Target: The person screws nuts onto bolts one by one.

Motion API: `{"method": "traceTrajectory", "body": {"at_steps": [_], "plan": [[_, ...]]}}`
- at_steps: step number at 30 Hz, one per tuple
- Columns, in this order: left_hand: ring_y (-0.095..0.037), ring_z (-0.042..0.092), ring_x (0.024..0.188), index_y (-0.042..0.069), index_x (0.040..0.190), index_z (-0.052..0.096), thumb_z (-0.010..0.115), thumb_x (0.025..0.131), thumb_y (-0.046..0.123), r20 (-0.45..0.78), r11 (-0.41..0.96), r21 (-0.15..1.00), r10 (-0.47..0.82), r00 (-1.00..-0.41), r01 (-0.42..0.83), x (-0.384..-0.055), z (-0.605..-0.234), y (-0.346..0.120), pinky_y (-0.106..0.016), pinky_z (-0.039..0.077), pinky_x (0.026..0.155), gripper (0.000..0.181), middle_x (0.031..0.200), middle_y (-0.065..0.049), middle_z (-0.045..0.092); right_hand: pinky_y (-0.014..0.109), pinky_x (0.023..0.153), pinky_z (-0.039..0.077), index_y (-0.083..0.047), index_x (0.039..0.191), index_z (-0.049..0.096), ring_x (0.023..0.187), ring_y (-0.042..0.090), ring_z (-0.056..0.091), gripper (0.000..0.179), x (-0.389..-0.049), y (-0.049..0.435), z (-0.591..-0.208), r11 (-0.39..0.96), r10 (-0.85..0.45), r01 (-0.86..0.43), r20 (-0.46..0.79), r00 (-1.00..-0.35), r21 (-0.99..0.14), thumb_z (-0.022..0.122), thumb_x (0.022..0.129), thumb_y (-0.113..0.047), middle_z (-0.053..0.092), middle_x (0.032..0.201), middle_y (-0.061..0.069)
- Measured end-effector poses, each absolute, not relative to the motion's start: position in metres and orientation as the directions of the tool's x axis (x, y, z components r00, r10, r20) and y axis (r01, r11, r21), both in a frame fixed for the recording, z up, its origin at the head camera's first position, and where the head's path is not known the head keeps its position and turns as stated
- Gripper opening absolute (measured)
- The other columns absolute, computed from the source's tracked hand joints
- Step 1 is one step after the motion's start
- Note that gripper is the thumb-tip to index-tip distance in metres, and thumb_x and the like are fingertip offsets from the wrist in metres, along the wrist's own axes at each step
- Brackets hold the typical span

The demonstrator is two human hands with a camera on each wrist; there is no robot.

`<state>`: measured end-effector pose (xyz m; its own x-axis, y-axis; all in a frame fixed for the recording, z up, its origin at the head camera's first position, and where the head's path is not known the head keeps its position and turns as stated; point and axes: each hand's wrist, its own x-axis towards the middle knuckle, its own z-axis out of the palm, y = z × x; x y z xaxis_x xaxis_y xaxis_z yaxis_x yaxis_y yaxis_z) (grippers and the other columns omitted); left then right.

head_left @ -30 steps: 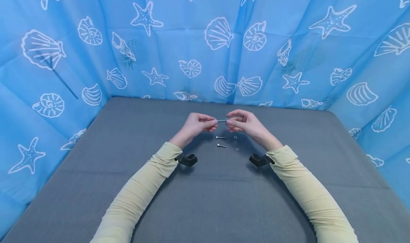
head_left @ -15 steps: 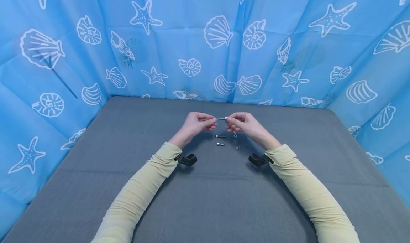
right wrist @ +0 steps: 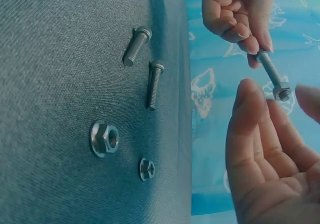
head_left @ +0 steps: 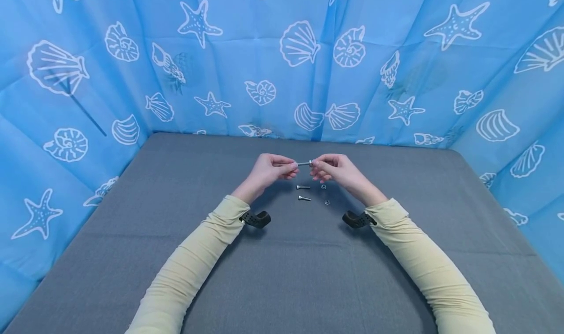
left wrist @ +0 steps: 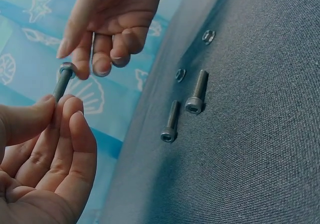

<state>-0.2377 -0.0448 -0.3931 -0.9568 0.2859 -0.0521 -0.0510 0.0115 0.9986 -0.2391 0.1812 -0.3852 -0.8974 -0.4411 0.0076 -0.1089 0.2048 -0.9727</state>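
The left hand point(head_left: 272, 169) pinches the bolt point(right wrist: 270, 70), its long axis running left to right; the right hand's point(head_left: 338, 171) parted fingers flank the nut point(right wrist: 281, 88) on its right end.

The place is a curtained-in table point(head_left: 291, 285), something like a makeshift work booth. Blue fabric point(head_left: 246, 62), printed with white seashells and starfish, hangs in folds along the far edge and both sides. The tabletop is covered in gray woven cloth, and loose bolts point(right wrist: 137, 46) and flanged nuts point(right wrist: 102, 139) lie on it. The fabric hides the room beyond, so home, workshop or lab cannot be told.
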Motion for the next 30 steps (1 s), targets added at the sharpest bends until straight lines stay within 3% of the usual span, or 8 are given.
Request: {"method": "traceTrajectory", "body": {"at_steps": [6, 9, 12, 19, 25, 30], "plan": [[-0.024, 0.07, 0.081, -0.007, 0.106, 0.068, 0.068, 0.09, 0.007, -0.055, 0.004, 0.998, 0.29, -0.955, -0.056, -0.2376, -0.3935, -0.0447, -0.049, 0.053, 0.086, 0.022, 0.091, -0.017, 0.071, 0.047, 0.079, 0.056, 0.007, 0.118, 0.054, 0.084, 0.024, 0.068, 0.029, -0.2405, 0.1816, -0.3856, 0.148, -0.441, -0.122, 0.045, -0.896, -0.981, 0.062, 0.094, -0.006, 0.065, 0.101, 0.026], [-0.021, 0.07, 0.079, -0.009, 0.109, 0.066, 0.068, 0.09, 0.008, -0.051, 0.012, 0.999, 0.297, -0.953, -0.05, -0.2376, -0.3931, -0.0439, -0.049, 0.053, 0.087, 0.026, 0.091, -0.016, 0.071, 0.04, 0.071, 0.058, 0.006, 0.113, 0.057, 0.08, 0.023, 0.067, 0.026, -0.2408, 0.1813, -0.3856, 0.185, -0.437, -0.097, 0.007, -0.899, -0.978, 0.061, 0.096, -0.014, 0.066, 0.099, 0.025], [-0.02, 0.07, 0.078, -0.011, 0.111, 0.065, 0.068, 0.09, 0.008, -0.047, 0.013, 0.999, 0.298, -0.953, -0.045, -0.238, -0.3932, -0.0433, -0.049, 0.053, 0.087, 0.029, 0.091, -0.017, 0.071, 0.035, 0.069, 0.058, 0.007, 0.115, 0.055, 0.079, 0.02, 0.067, 0.035, -0.2401, 0.1811, -0.3848, 0.208, -0.431, -0.056, -0.04, -0.902, -0.976, 0.058, 0.098, -0.023, 0.067, 0.098, 0.022], [-0.024, 0.07, 0.082, -0.011, 0.108, 0.066, 0.069, 0.089, 0.008, -0.04, 0.013, 0.999, 0.301, -0.953, -0.037, -0.2387, -0.394, -0.0421, -0.049, 0.053, 0.087, 0.027, 0.092, -0.018, 0.071, 0.042, 0.076, 0.058, 0.007, 0.119, 0.052, 0.083, 0.023, 0.068, 0.029, -0.239, 0.1815, -0.3836, 0.168, -0.432, -0.09, 0.009, -0.902, -0.982, 0.061, 0.095, -0.006, 0.068, 0.099, 0.018], [-0.022, 0.07, 0.079, -0.01, 0.108, 0.066, 0.068, 0.089, 0.007, -0.033, 0.003, 0.999, 0.298, -0.954, -0.034, -0.2388, -0.3939, -0.0407, -0.048, 0.054, 0.085, 0.025, 0.09, -0.017, 0.071, 0.042, 0.075, 0.058, 0.006, 0.115, 0.056, 0.08, 0.019, 0.068, 0.027, -0.2382, 0.1813, -0.3831, 0.192, -0.432, -0.084, -0.008, -0.902, -0.978, 0.059, 0.097, -0.015, 0.065, 0.101, 0.028], [-0.025, 0.07, 0.081, -0.008, 0.106, 0.067, 0.069, 0.089, 0.008, -0.034, 0.003, 0.999, 0.3, -0.953, -0.035, -0.2381, -0.394, -0.0405, -0.049, 0.054, 0.086, 0.023, 0.09, -0.017, 0.071, 0.051, 0.082, 0.055, 0.003, 0.12, 0.054, 0.087, 0.029, 0.067, 0.029, -0.2381, 0.1811, -0.3839, 0.163, -0.425, -0.094, 0.016, -0.905, -0.982, 0.062, 0.094, -0.009, 0.063, 0.105, 0.029]]}}
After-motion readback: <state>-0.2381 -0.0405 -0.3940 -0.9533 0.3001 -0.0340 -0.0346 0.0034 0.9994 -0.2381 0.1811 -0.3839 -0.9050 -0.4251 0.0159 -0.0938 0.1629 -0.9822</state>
